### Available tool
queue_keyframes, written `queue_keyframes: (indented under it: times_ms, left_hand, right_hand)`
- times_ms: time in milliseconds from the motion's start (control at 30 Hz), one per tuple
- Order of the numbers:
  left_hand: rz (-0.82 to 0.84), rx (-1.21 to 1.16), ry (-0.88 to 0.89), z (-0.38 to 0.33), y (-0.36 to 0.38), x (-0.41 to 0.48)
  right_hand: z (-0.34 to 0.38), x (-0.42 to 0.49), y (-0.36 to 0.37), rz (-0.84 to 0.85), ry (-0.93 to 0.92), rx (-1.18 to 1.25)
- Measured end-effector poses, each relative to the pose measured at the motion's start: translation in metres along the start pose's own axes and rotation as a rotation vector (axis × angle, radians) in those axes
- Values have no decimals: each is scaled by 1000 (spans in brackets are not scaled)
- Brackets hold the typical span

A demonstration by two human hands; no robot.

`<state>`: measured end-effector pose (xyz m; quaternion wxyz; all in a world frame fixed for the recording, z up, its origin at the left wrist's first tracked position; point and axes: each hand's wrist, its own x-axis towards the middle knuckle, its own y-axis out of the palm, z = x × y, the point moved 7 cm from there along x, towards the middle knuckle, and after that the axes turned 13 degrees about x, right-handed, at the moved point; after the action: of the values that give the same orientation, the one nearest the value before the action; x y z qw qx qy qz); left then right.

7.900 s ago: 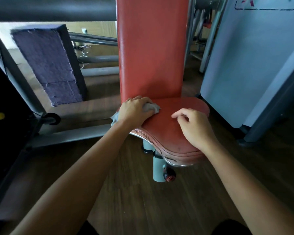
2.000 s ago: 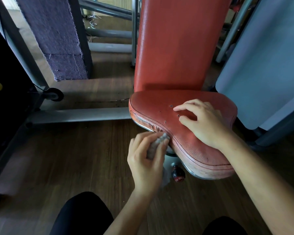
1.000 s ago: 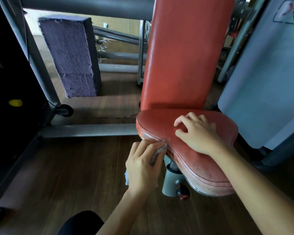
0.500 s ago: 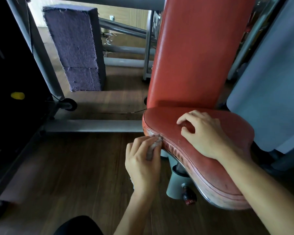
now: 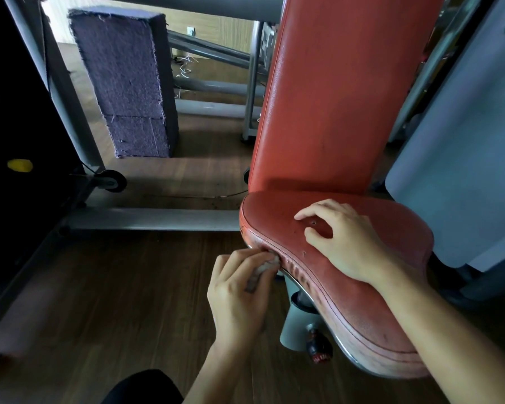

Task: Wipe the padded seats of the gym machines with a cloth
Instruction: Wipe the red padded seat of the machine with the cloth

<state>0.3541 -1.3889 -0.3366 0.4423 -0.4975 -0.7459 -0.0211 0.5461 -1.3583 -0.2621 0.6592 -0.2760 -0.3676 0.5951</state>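
- Head view, the only cam: red padded seat (image 5: 405,237) sits mid-right on a grey post (image 5: 293,325). Red backrest (image 5: 327,97) stands upright behind it.
- Left grip (image 5: 239,290): fingers and thumb curled round a small grey cloth (image 5: 264,266), pinching it into a wad. Only a bit of fabric shows between the fingertips.
- Cloth is pressed vs the seat's front-left edge, right at the wrinkled side wall below the piping seam, and is not on the top face.
- Right grip (image 5: 347,246): fingers loosely bent, tips and palm resting on the seat top and pinching nothing. It looks like a brace to steady the pad.
- Under the seat: red-black adjuster knob (image 5: 318,346) on the post, near the front rim.
- Around: dark wood floor (image 5: 129,287), grey frame rail (image 5: 152,218) running left from the seat, purple carpeted block (image 5: 129,83) further back, and a pale grey-blue machine cover (image 5: 464,170) just right of the seat.
- Progress, as a judgement: step in hand is edge/seam detail on this one seat. Can't tell from sheen or marks whether the top face is already wiped, as no wet streaks are visible.
- Left to do, prob.: rest of the rim round to the front and right side, maybe the backrest, then pads on the other machines. I'd put the overall task early-to-mid.
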Motion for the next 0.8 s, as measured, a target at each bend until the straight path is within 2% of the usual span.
queue_keyframes:
  times_ms: [167, 300, 400, 467, 567, 700, 800]
  left_hand:
    - [-48, -50, -218, 2, 2, -9]
    - [-39, -45, -211, 3, -1, -5]
    - [-84, -84, -299, 20, -6, 12]
    - [-58, -104, -281, 17, -5, 14]
    - [7, -86, -148, 0, -7, 7]
    - [-20, -128, -279, 33, -5, 33]
    - [35, -143, -234, 29, -8, 34]
  right_hand:
    - [0, -1, -1, 7, 9, 21]
    - [2, -3, -2, -5, -9, 40]
    - [4, -4, -2, -5, -23, 33]
    - [7, -3, -1, 2, -46, -1]
    - [15, -5, 5, 42, -130, -51]
    - [17, -3, 9, 85, -163, 4]
    - [14, -1, 9, 94, -152, 64]
